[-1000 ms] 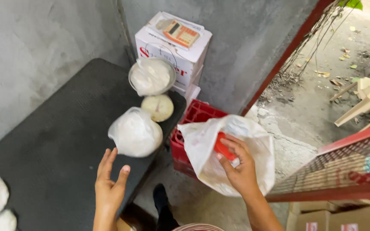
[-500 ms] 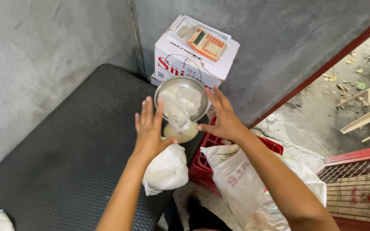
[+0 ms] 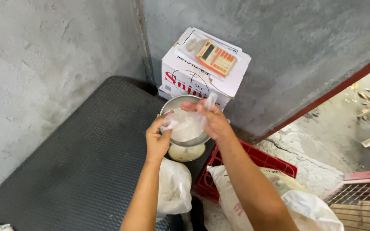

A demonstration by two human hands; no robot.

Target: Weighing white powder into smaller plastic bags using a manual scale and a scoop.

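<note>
Both hands pinch a thin clear plastic bag [image 3: 188, 125] of white contents inside the round steel bowl [image 3: 174, 105]: left hand [image 3: 158, 139] grips its near edge, right hand [image 3: 210, 119] its top. The bag appears filled but still untied; a tied white bag [image 3: 174, 190] sits below the left wrist.

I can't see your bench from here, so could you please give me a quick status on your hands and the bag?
Left hand and right hand both gripping thin plastic bag. Bag sits in metal bowl, apparently on a scale. Nothing in the way.

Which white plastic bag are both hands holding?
The thin bag in the metal bowl, pinched by both hands; the other bags sit lower, untouched.
</note>
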